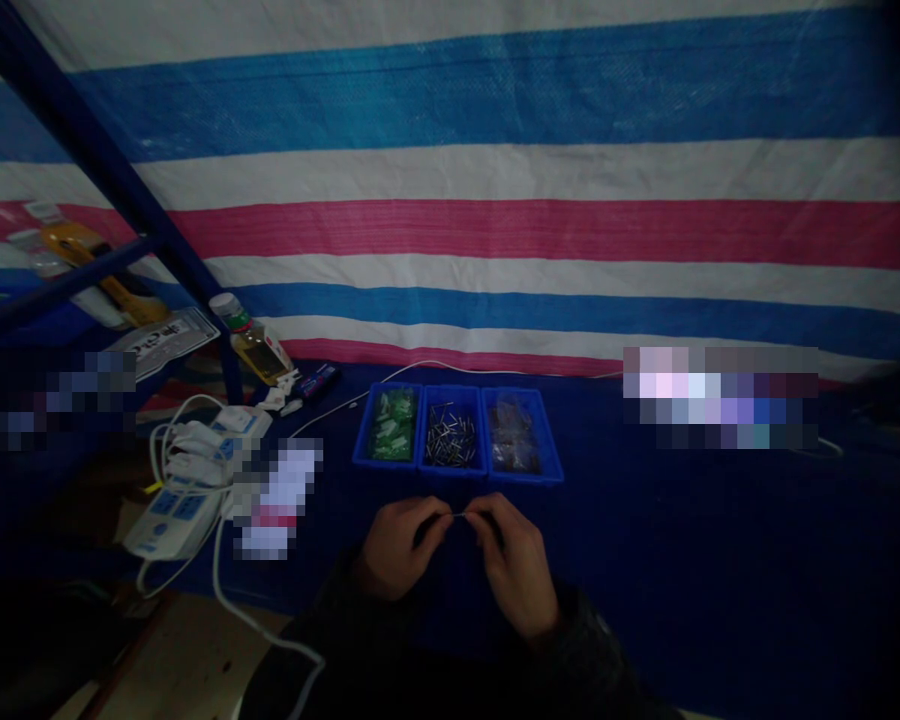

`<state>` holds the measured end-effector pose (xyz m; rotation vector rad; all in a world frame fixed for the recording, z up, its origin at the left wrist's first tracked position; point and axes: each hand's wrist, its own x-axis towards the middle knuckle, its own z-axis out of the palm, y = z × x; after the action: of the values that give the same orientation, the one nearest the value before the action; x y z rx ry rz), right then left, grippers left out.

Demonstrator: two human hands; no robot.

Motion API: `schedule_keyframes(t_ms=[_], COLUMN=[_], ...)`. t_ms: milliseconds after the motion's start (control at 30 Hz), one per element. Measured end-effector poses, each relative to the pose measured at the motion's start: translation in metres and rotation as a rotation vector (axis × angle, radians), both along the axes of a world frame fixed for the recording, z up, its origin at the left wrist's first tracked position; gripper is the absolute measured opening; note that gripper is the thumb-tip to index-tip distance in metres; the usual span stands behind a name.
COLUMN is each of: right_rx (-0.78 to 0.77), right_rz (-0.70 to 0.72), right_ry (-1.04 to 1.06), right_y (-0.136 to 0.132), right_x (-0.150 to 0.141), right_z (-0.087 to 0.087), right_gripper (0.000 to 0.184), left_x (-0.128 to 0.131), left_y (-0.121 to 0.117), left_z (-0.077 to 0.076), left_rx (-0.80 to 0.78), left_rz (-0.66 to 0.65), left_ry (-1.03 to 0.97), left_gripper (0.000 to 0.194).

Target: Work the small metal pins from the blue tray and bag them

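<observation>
My left hand (pixel 400 545) and my right hand (pixel 516 562) meet just in front of three blue bins, fingers pinched together. Between the fingertips spans a thin metal pin (pixel 459 515), held at both ends. The left bin (pixel 388 425) holds green pieces, the middle bin (pixel 451 436) holds several small metal pins, and the right bin (pixel 515 436) holds brownish clear pieces. The hands hover over the dark blue table cover (pixel 682 540), a little nearer me than the bins.
White power strips (pixel 184 490) with cables lie at the left. A bottle of yellow liquid (pixel 253 338) stands by a blue frame post (pixel 120 180). A striped tarp (pixel 540 180) hangs behind the table.
</observation>
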<state>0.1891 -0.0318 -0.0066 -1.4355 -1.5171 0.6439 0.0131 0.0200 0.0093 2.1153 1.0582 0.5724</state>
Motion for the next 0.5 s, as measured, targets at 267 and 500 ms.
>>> schedule_keyframes(t_ms=[267,500], right_rx=[-0.043,-0.043], right_rz=[0.027,0.034], right_ry=[-0.041,0.015], right_y=[-0.0001,0.0], right_x=[-0.0015,-0.0015], right_z=[-0.0037,-0.0041], right_gripper=[0.021,0.013], left_x=[0.0001,-0.0007], left_y=[-0.0003,-0.0003], left_z=[-0.0065,-0.0082], left_rx=[0.047,0.056], left_rz=[-0.038,-0.028], left_ry=[-0.043,-0.061], left_gripper=[0.017,0.018])
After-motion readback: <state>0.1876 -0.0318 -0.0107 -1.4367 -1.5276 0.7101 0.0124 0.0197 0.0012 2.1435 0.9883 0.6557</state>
